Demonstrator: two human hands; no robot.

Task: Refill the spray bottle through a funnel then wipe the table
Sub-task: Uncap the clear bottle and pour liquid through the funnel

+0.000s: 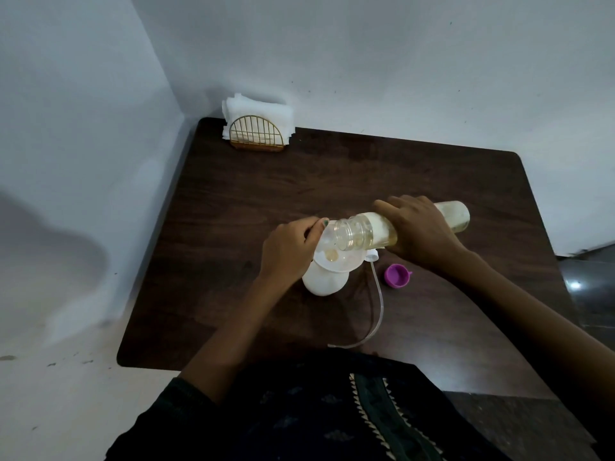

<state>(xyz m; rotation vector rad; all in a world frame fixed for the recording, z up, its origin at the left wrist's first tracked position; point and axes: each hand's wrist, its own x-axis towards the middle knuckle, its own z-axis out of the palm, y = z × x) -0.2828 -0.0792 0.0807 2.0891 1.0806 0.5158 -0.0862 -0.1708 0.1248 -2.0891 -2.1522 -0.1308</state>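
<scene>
A: Crowding the dark wooden table (432,181) are what?
B: A purple cap (396,276), a spray head (472,256) with its dip tube (376,307), and a wire napkin holder (257,133) in the far corner.
A: And the hands?
B: The right hand (421,229) grips the tipped refill bottle (366,231), hiding its label; the left hand (289,249) pinches the funnel (336,257) seated in the white spray bottle (321,282).
A: Any writing?
B: None legible.

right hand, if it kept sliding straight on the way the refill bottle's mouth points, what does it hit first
Most likely the funnel. The right hand grips the tilted refill bottle, whose mouth points left and down into the funnel, which sits on the white spray bottle. The left hand lies just beyond; depth is unclear.
</scene>
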